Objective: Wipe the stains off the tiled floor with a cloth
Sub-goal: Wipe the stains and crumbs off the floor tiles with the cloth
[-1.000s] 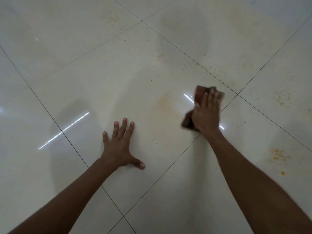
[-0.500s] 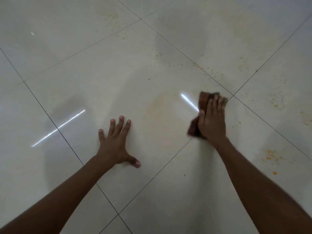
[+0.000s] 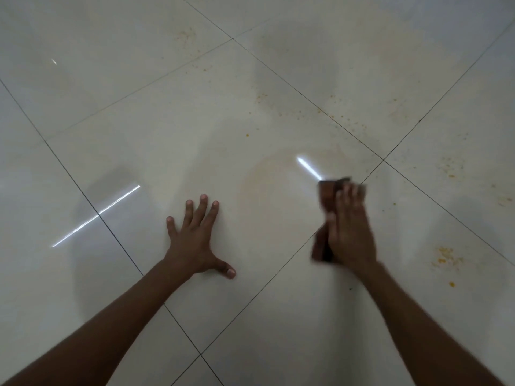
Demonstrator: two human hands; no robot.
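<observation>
My right hand (image 3: 351,229) presses a brown cloth (image 3: 326,190) flat on the glossy white tiled floor (image 3: 139,121), fingers straight over it; the hand is motion-blurred. The cloth shows past the fingertips and along the thumb side, and it lies across a grout line. My left hand (image 3: 195,238) rests flat on the tile, fingers spread. A faint orange smear (image 3: 273,179) lies between the hands. Orange stain patches sit to the right (image 3: 446,257) and far right (image 3: 451,165). Small specks (image 3: 345,118) run along the far grout line.
More faint orange marks (image 3: 185,37) lie on the far tile. Bright light streaks reflect off the floor (image 3: 97,215). Dark grout lines cross the floor diagonally. Nothing else stands on the tiles in view.
My right hand has slid the cloth toward me along the tile, from near the grout crossing to lower down. The left hand has stayed planted in place.
</observation>
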